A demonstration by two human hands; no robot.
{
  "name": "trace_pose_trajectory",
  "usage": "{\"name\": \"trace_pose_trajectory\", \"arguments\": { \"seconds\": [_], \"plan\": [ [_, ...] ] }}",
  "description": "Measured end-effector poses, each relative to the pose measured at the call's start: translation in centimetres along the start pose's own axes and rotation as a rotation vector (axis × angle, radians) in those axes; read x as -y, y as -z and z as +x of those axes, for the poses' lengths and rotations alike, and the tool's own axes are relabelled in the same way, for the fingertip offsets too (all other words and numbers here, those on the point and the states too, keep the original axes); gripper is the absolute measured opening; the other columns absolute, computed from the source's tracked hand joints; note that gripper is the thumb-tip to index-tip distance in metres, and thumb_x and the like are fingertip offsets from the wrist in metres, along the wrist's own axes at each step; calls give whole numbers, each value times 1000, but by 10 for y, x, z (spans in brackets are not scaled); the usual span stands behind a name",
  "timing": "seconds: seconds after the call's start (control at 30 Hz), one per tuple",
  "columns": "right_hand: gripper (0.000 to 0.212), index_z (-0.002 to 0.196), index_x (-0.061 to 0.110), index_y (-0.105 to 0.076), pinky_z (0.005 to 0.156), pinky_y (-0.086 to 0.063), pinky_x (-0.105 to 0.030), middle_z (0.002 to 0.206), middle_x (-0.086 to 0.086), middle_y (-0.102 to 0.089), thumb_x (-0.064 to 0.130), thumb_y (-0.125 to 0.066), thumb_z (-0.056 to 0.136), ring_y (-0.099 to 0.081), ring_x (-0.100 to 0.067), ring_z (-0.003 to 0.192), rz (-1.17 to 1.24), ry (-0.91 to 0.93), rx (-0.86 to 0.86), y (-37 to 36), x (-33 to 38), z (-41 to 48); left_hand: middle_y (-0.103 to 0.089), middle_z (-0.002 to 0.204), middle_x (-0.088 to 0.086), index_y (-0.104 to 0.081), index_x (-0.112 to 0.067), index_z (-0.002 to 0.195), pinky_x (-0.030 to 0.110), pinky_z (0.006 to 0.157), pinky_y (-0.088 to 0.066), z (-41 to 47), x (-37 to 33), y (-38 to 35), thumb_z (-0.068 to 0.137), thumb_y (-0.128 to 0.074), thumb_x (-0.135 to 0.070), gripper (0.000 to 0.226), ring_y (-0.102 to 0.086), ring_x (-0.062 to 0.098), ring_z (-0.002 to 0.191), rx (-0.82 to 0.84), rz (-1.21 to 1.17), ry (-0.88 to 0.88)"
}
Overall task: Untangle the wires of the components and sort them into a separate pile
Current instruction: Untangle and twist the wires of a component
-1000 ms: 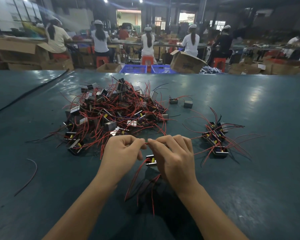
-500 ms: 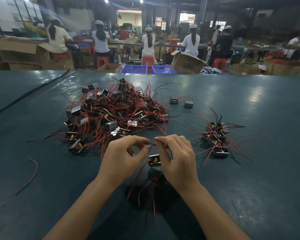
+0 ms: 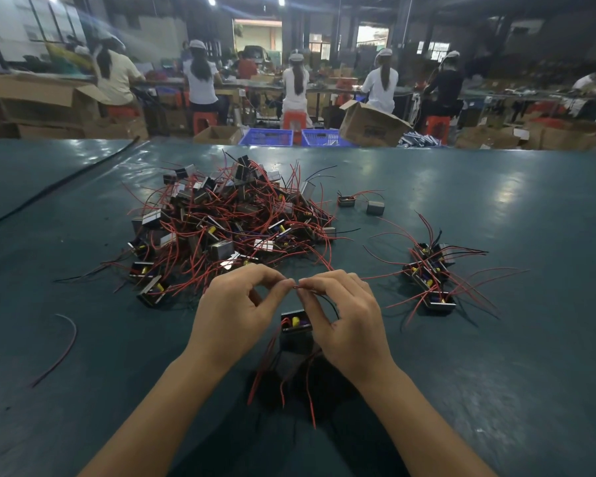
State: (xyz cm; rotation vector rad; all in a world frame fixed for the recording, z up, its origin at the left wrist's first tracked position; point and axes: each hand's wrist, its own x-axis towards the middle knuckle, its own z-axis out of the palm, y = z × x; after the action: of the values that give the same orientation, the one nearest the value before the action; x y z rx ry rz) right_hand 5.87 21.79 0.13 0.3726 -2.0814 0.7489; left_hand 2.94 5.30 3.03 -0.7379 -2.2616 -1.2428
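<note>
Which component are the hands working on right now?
The component between the two hands, just below the fingertips: left hand and right hand pinch its wires. The rest lie in the big tangle, the small pile, or apart.

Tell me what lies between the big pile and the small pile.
Only bare table, crossed by red wire ends from the big pile and small pile, in the head view.

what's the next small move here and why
Probably draw the hands apart to pull the pinched red wire straight. The left hand and right hand both pinch it, fingertips nearly touching, above the component, whose other wires trail loose. The small pile at right would come after.
</note>
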Motion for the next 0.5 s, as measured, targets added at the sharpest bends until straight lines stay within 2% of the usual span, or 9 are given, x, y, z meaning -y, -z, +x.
{"name": "trace_pose_trajectory", "arguments": {
  "seconds": [0.23,0.33,0.4,0.5],
  "plan": [
    [11,94,11,-71,74,-50,-36,92,5,-70,18,-72,86,-63,-13,86,21,-32,63,-1,-3,-2,-66,76,-15,-72,-19,82,36,54,-51,-1,1,-2,85,-62,-41,25,-56,11,54,11,12,-20],
    [13,95,13,-70,76,-50,-32,90,8,-70,20,-73,85,-58,-4,85,62,-70,62,-3,-1,-3,-63,67,-20,-70,-24,81,20,51,-44,-1,0,-3,85,-66,-34,12,-55,10,51,26,-49,-5],
    [12,97,14,-71,76,-49,-34,90,9,-70,20,-71,87,-60,-6,83,101,-78,79,-3,-1,-4,-63,69,-25,-70,-25,83,14,49,-40,-1,-1,-2,85,-66,-33,9,-55,11,49,43,-82,-2],
    [10,96,13,-73,74,-48,-38,87,8,-70,19,-68,90,-63,-10,79,111,-65,81,-3,0,-3,-63,68,-21,-69,-25,81,24,46,-44,-1,-1,-3,86,-67,-32,9,-54,14,46,50,-93,41]
  ]
}}
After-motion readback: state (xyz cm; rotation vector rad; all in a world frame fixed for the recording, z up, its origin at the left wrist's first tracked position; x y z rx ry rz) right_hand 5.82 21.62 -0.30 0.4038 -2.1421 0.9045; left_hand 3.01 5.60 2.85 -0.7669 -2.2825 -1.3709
